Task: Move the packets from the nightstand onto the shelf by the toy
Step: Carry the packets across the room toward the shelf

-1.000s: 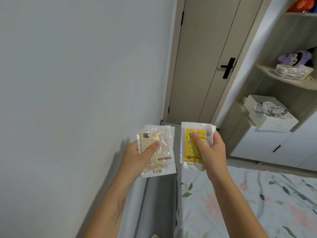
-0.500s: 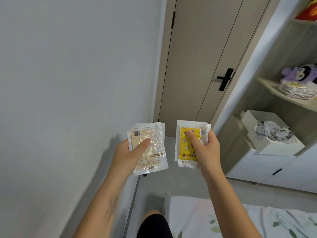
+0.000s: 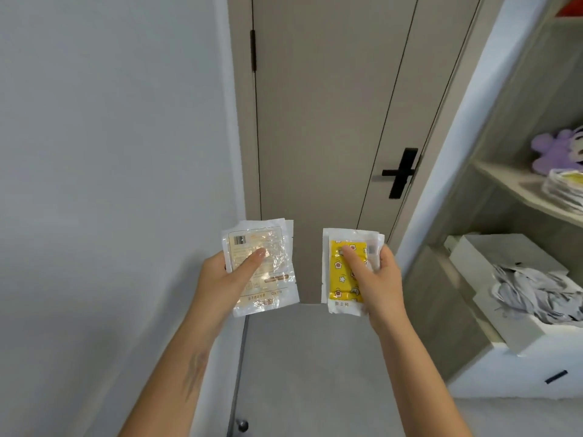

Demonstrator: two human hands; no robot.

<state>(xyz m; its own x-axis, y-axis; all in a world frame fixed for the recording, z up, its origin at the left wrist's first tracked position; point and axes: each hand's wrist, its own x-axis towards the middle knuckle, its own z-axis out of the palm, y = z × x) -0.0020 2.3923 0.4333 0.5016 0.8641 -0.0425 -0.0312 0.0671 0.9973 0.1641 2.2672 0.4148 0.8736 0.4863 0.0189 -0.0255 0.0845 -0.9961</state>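
My left hand (image 3: 220, 279) holds a small stack of clear packets (image 3: 268, 279) with beige print, thumb pressed on the top one. My right hand (image 3: 381, 279) grips a second stack, its top packet yellow with star shapes (image 3: 342, 275), thumb on its face. Both stacks are held up in front of me, side by side and apart. At the right edge a purple plush toy (image 3: 552, 152) sits on a wooden shelf (image 3: 504, 181), with a pile of packets (image 3: 564, 190) lying in front of it.
A closed beige door (image 3: 315, 121) with a black handle (image 3: 400, 171) stands straight ahead. A grey wall (image 3: 110, 152) runs along the left. Below the toy's shelf, a white box with crumpled cloth (image 3: 533, 294) sits on a lower shelf above a white drawer (image 3: 520, 376).
The view has moved forward and turned left: the bed has dropped out of sight, and the door and shelf unit are closer. Both hands keep the same hold on their packets.
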